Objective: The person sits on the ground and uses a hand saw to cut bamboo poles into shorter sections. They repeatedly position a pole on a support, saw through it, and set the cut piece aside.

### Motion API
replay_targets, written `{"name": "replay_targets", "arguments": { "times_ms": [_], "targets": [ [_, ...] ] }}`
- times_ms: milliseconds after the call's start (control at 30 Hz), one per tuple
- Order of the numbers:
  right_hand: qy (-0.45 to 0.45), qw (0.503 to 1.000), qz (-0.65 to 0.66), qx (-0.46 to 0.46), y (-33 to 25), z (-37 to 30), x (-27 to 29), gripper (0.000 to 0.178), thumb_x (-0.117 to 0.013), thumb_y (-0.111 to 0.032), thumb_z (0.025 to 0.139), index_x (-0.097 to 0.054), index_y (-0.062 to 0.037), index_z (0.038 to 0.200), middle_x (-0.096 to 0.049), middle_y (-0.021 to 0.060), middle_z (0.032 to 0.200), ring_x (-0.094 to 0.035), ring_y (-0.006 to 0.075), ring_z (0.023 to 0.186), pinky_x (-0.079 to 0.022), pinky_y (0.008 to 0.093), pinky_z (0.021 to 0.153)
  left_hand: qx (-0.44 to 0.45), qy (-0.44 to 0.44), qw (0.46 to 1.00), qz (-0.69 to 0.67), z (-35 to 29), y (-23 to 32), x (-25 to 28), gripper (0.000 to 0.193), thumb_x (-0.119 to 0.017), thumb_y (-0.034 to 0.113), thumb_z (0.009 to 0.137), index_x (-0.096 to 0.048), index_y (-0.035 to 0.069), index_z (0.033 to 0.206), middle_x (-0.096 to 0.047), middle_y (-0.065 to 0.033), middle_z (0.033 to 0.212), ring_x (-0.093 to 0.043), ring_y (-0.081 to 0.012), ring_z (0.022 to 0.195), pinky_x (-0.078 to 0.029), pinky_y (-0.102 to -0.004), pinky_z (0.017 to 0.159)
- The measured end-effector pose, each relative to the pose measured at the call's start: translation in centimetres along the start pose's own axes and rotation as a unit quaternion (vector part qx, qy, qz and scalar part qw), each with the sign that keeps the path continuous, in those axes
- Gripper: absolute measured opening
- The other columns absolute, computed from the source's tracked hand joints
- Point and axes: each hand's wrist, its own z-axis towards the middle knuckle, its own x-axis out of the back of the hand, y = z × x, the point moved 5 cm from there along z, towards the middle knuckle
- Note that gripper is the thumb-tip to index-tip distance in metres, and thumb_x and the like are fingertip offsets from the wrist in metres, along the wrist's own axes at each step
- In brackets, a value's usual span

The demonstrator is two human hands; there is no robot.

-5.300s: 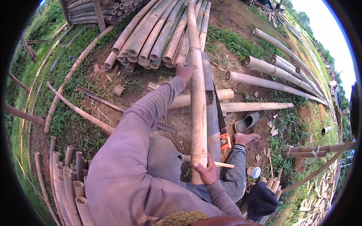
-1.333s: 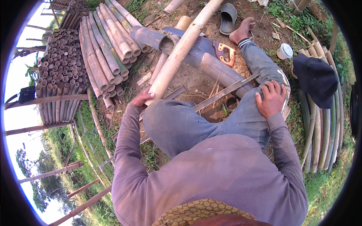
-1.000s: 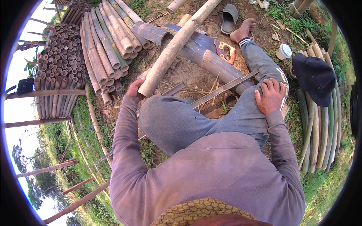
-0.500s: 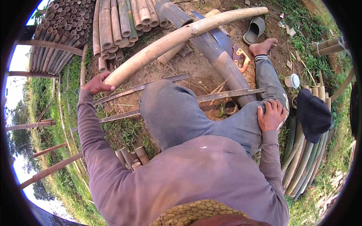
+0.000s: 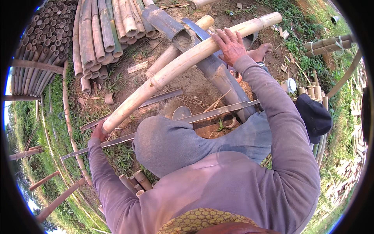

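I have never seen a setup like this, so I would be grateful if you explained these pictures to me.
There is no machine: these are a person's bare hands, viewed by a wide fisheye camera on the head, which makes straight edges bend. The left hand holds the near end of a pale bamboo pole; the right hand lies on it toward the far end. The pole crosses above a darker bamboo piece. Stacked cut poles lie upper left.

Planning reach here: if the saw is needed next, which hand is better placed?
Probably the right hand: it rests, fingers spread, on the pale bamboo pole, close to the saw's orange handle. The left hand holds the pole's lower-left end, farther away.
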Motion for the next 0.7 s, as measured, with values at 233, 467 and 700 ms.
{"name": "replay_targets", "arguments": {
  "times_ms": [233, 467, 700],
  "targets": [
    [-0.056, 0.99, 0.02, 0.126, 0.4, 4.0, -0.2, 0.084, -0.092, -0.034, 0.074, -0.052, -0.0206, 0.146, -0.061, 0.0046, 0.142, -0.054, 0.0277, 0.14, -0.028, 0.0616, 0.125, 0.036, 0.116, 0.988, 0.1, 2.1, 5.6, -0.3, 0.107, -0.095, 0.032, 0.068, -0.041, 0.026, 0.16, -0.047, -0.0061, 0.164, -0.038, -0.0318, 0.155, -0.029, -0.0601, 0.126],
    [-0.167, 0.971, 0.017, 0.172, -9.6, 11.4, 5.4, 0.084, -0.092, -0.039, 0.074, -0.053, -0.0216, 0.147, -0.063, 0.0044, 0.139, -0.057, 0.029, 0.137, -0.03, 0.0624, 0.123, -0.213, 0.24, 0.947, -0.004, 2.7, 27.2, 4.2, 0.107, -0.097, 0.028, 0.064, -0.043, 0.015, 0.157, -0.061, -0.015, 0.146, -0.055, -0.0361, 0.137, -0.039, -0.0483, 0.12],
    [0.058, 0.976, 0.211, 0.001, -6.0, 3.7, 4.0, 0.064, -0.078, -0.043, 0.091, -0.057, -0.0239, 0.148, -0.056, 0.0055, 0.15, -0.047, 0.0306, 0.146, -0.025, 0.0613, 0.126, -0.138, -0.013, 0.979, -0.152, 10.3, 18.2, 4.9, 0.086, -0.087, 0.013, 0.065, -0.055, 0.009, 0.145, -0.074, -0.0125, 0.123, -0.07, -0.0283, 0.114, -0.052, -0.0371, 0.104]
  ]
}}
